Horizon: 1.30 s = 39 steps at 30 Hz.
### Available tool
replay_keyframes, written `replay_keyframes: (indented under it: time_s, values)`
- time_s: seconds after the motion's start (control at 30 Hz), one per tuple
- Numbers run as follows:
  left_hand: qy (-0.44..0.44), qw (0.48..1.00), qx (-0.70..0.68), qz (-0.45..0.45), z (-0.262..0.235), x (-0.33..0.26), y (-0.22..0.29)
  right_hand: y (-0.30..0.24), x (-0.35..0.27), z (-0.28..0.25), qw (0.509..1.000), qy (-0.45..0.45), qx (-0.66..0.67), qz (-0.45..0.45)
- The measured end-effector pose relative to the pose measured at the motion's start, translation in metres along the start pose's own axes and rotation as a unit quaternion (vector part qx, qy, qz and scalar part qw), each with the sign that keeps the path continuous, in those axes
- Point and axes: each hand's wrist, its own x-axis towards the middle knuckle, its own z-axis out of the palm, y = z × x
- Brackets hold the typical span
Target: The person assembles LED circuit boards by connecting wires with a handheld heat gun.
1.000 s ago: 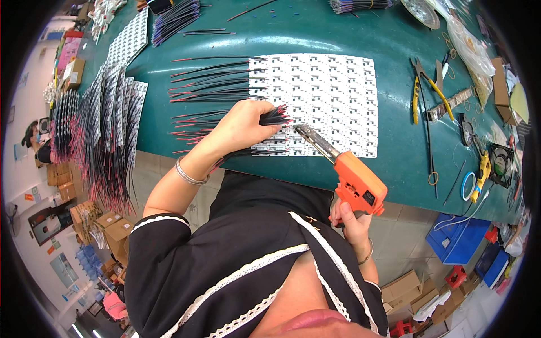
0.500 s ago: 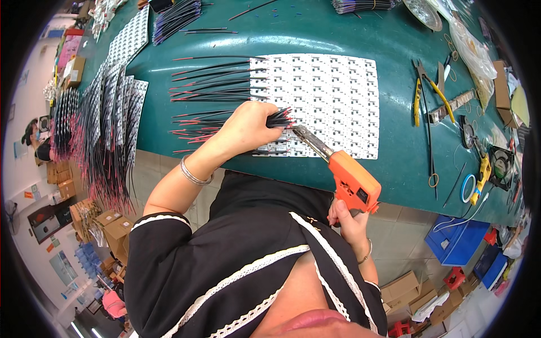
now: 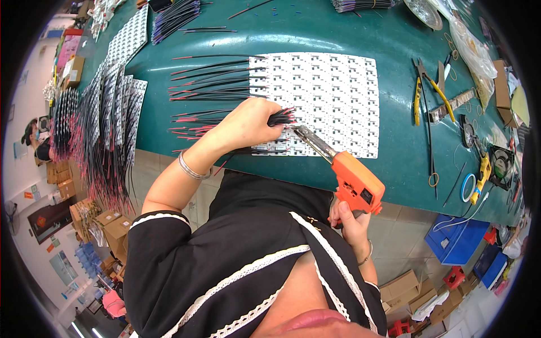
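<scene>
A white sheet of small circuit boards (image 3: 338, 101) lies flat on the bench, with black wires (image 3: 208, 93) fixed along its left part, their red ends pointing left. Over the sheet's lower left, my left hand (image 3: 255, 121) is closed round a bundle of black wires (image 3: 282, 116) whose red ends stick out rightward. My right hand (image 3: 350, 221) grips an orange soldering gun (image 3: 359, 179) by its handle, below the table edge. The gun's metal tip is beside the bundle's ends, over the sheet; whether it touches a wire, I cannot tell.
Stacked wired sheets (image 3: 112, 112) hang over the bench's left edge. More wire bundles (image 3: 174, 19) lie at the far side. To the right are yellow-handled pliers (image 3: 431, 84), tweezers, a blue tape ring (image 3: 468, 187) and a small fan (image 3: 501, 167). A blue bin (image 3: 456, 239) stands below.
The soldering gun has shifted slightly right and down, its tip still near the bundle. My left hand has moved up a little with the wires, and a red wire end now shows below its wrist.
</scene>
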Motion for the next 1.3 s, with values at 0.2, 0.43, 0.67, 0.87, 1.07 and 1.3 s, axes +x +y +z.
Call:
replay_keyframes:
  time_s: [0.2, 0.43, 0.67, 0.87, 1.07, 1.3]
  values:
    - [-0.035, 0.999, 0.019, 0.017, -0.003, 0.005, 0.0, 0.002, 0.0, 0.001, 1.0, 0.011, -0.026, 0.01]
    - [-0.019, 0.999, 0.037, 0.029, -0.001, 0.004, 0.002, -0.002, -0.001, 0.002, 0.999, 0.034, -0.008, 0.005]
    - [-0.037, 0.998, 0.012, 0.047, -0.006, 0.001, -0.003, -0.004, 0.004, -0.004, 0.999, 0.028, -0.009, -0.026]
    - [0.026, 0.998, -0.024, 0.05, -0.005, -0.005, -0.007, -0.009, 0.009, 0.0, 0.999, 0.023, 0.004, -0.031]
    - [0.049, 0.997, -0.046, -0.025, -0.008, -0.003, -0.002, -0.009, 0.014, -0.001, 1.0, 0.004, -0.022, -0.02]
    - [0.069, 0.997, -0.019, -0.02, -0.006, -0.001, -0.004, -0.01, 0.017, 0.001, 0.999, 0.006, -0.03, -0.016]
